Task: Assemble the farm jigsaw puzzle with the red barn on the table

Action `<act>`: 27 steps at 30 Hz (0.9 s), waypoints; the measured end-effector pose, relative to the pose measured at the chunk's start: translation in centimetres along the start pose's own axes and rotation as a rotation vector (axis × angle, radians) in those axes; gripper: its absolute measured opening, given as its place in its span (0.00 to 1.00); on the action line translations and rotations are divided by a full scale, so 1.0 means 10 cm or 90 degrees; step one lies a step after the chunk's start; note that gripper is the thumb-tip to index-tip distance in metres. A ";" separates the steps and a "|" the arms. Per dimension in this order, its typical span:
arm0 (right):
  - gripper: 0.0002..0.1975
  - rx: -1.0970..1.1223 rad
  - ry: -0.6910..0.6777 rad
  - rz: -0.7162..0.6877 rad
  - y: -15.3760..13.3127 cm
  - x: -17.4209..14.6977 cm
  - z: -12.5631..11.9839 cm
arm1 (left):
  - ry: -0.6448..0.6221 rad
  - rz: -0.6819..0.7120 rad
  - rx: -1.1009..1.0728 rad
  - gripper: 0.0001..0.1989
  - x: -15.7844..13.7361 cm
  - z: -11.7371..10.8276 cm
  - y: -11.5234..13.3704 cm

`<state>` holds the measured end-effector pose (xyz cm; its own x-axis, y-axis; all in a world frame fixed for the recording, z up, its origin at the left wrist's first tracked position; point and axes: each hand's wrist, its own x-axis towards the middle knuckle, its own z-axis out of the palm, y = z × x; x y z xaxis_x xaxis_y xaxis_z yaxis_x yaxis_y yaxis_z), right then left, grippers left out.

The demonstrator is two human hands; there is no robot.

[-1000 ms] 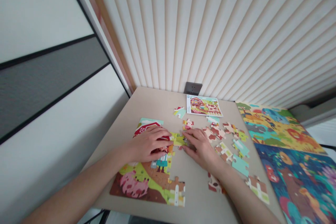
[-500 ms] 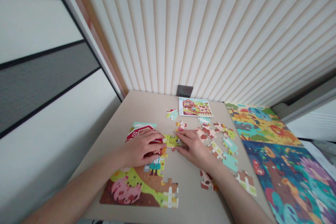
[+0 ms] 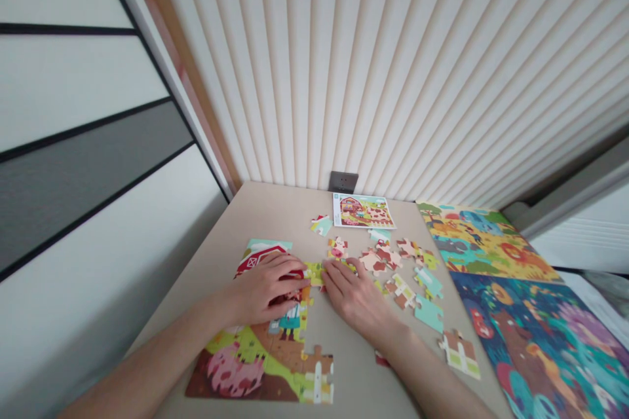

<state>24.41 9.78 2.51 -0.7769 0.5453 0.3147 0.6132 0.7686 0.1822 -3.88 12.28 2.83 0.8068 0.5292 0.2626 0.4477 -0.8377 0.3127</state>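
Observation:
A partly joined farm jigsaw puzzle (image 3: 236,366), with a red barn and a pink pig, lies on the table. Across its barn area rests my left hand (image 3: 270,285), fingers spread and lying flat. My right hand (image 3: 356,294) has its fingertips together on a yellow-green puzzle piece (image 3: 314,272) at the puzzle's right edge, partly covering it. Whether that piece is fully locked in, I cannot tell. Just above these fingers lies a cow-face piece (image 3: 337,248). Under my right forearm, another piece (image 3: 381,359) is mostly hidden.
Several loose pieces, among them a turquoise piece (image 3: 429,313) and a fence piece (image 3: 459,353), lie to the right. A picture card (image 3: 363,211) sits near the ribbed wall (image 3: 314,78). Two finished pictures, a savanna puzzle (image 3: 484,239) and a dark forest puzzle (image 3: 540,340), flank the right side.
My right hand has turned and shifted slightly left, its fingertips now over the yellow-green piece instead of at its right end. My left hand stays on the puzzle. The view has tilted slightly upward.

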 end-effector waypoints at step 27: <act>0.14 0.009 -0.090 -0.014 0.17 0.12 -0.09 | -0.005 0.000 0.022 0.21 0.00 0.03 0.00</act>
<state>24.67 11.40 4.05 -0.8028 0.5697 0.1758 0.5949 0.7848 0.1735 -3.78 12.20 2.58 0.8097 0.5281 0.2560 0.4603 -0.8420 0.2814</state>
